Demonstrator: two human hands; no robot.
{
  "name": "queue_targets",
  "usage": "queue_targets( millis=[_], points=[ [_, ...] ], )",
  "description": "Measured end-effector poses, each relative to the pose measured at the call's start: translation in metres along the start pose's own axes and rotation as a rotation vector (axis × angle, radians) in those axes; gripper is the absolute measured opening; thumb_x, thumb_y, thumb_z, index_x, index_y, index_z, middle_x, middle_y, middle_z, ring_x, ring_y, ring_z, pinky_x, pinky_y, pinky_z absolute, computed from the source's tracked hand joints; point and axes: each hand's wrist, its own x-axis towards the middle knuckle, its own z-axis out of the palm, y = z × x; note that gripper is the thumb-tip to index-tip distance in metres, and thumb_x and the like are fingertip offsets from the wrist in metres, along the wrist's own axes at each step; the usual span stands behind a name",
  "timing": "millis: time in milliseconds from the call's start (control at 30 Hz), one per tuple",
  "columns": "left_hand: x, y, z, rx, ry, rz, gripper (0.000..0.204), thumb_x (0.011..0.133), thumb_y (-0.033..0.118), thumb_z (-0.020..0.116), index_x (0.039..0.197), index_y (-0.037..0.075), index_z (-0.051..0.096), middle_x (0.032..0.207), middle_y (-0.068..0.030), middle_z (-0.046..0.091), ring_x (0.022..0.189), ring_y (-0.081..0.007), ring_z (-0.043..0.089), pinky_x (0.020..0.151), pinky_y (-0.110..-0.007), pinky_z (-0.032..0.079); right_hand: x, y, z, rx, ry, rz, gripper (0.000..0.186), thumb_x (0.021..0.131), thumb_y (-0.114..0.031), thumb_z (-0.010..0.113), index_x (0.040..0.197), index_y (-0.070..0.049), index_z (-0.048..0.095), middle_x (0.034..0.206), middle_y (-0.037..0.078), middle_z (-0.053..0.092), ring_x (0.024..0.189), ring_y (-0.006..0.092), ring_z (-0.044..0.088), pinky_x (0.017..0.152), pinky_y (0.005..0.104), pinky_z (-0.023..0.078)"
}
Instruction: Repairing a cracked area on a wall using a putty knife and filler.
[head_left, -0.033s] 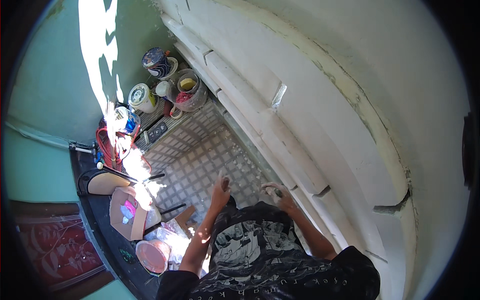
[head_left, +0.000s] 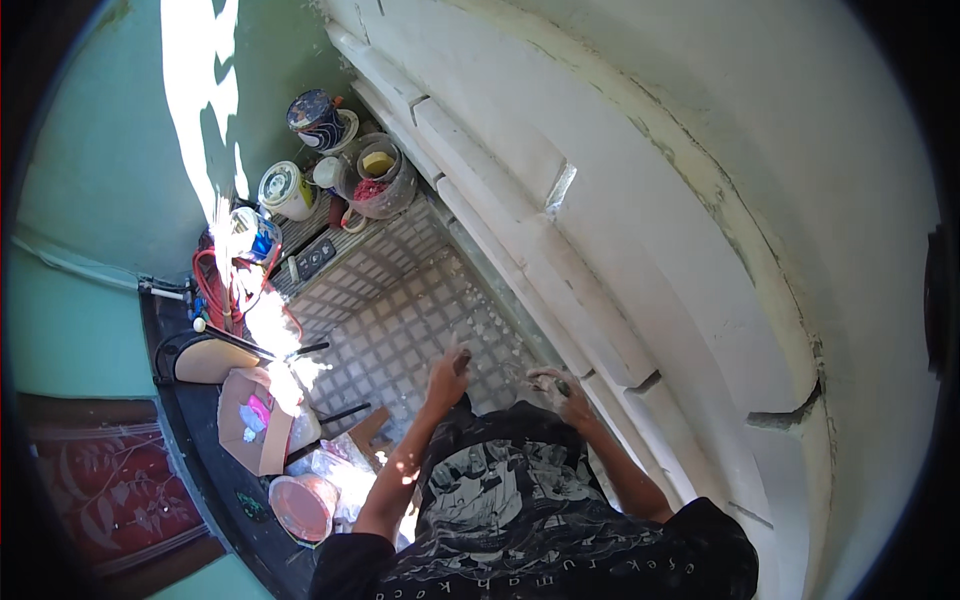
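Observation:
My left hand [head_left: 446, 378] is closed around a short brown handle [head_left: 461, 362], with the rest of that tool hard to make out against the floor. To its right, my right hand [head_left: 570, 398] grips a dark handle [head_left: 562, 387]; a pale, whitish smear covers its fingers, and the tool's working end is not clear. Both hands hang in front of my dark printed shirt, over the checked floor, and are apart from each other. The right hand is closer to the white stepped wall panel [head_left: 600, 320].
White crumbs lie on the checked floor [head_left: 390, 330]. On the left stand a cardboard box [head_left: 274, 440], a pinkish bucket [head_left: 303, 508] and a chair [head_left: 208, 362]. Paint tubs [head_left: 288, 191] and a clear bucket [head_left: 383, 200] sit on the ledge in the far corner, near a power strip [head_left: 315, 258].
My left hand has shifted slightly to the right with the brown handle. The right hand stays nearly in place.

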Motion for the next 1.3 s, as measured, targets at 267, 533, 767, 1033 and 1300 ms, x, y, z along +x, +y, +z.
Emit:
queue_targets(
  millis=[267, 533, 767, 1033, 1300],
  points=[
    [0.053, 0.073, 0.095, 0.403, -0.397, 0.696, 0.059, 0.085, 0.017, 0.062, 0.139, 0.006, 0.041, 0.153, -0.013, 0.027, 0.136, -0.0287, 0.037, 0.104, -0.039, 0.039, -0.094, 0.028, -0.03, 0.182, 0.235, 0.225, 0.036, 0.097, -0.023, 0.044, 0.118, 0.002, 0.057, 0.104, 0.011, 0.062, 0.096, 0.0229, 0.06, 0.086, 0.0342, 0.047],
    [0.059, 0.05, 0.112, 0.672, -0.203, 0.711, 0.072, 0.084, 0.023, 0.061, 0.147, 0.01, 0.029, 0.154, -0.0075, 0.027, 0.138, -0.0253, 0.033, 0.095, -0.038, 0.046, -0.139, 0.021, -0.057, -0.008, 0.183, 0.094, 0.026, 0.091, -0.008, 0.051, 0.112, -0.003, 0.066, 0.104, 0.014, 0.067, 0.082, 0.0199, 0.063, 0.078, 0.0316, 0.05],
    [0.053, 0.035, 0.075, 0.397, 0.08, -0.198, 0.056, 0.077, 0.006, 0.055, 0.131, 0.002, 0.045, 0.125, -0.0195, 0.056, 0.107, -0.0403, 0.058, 0.088, -0.047, 0.048, -0.095, 0.0, -0.054, -0.231, 0.198, 0.0, 0.037, 0.089, 0.002, 0.052, 0.124, -0.005, 0.061, 0.112, 0.015, 0.056, 0.085, 0.0278, 0.061, 0.077, 0.0365, 0.05],
    [-0.054, -0.085, 0.063, -0.237, 0.181, -0.187, 0.062, 0.076, -0.004, 0.049, 0.137, 0.001, 0.042, 0.134, -0.0143, 0.054, 0.111, -0.034, 0.06, 0.087, -0.038, 0.051, -0.052, 0.084, -0.022, -1.212, 0.239, -0.063, 0.061, 0.089, -0.009, 0.052, 0.147, -0.013, 0.032, 0.125, 0.017, 0.055, 0.108, 0.0331, 0.059, 0.082, 0.0434, 0.052],
    [-0.077, -0.077, 0.007, -0.918, 0.358, -0.728, 0.065, 0.079, -0.007, 0.044, 0.143, 0.003, 0.034, 0.137, -0.0111, 0.051, 0.11, -0.0257, 0.061, 0.077, -0.028, 0.052, 0.066, 0.095, 0.033, -1.295, 0.223, 0.019, 0.066, 0.087, -0.011, 0.05, 0.149, -0.02, 0.029, 0.136, 0.019, 0.049, 0.115, 0.031, 0.057, 0.084, 0.0419, 0.052]
  ],
)
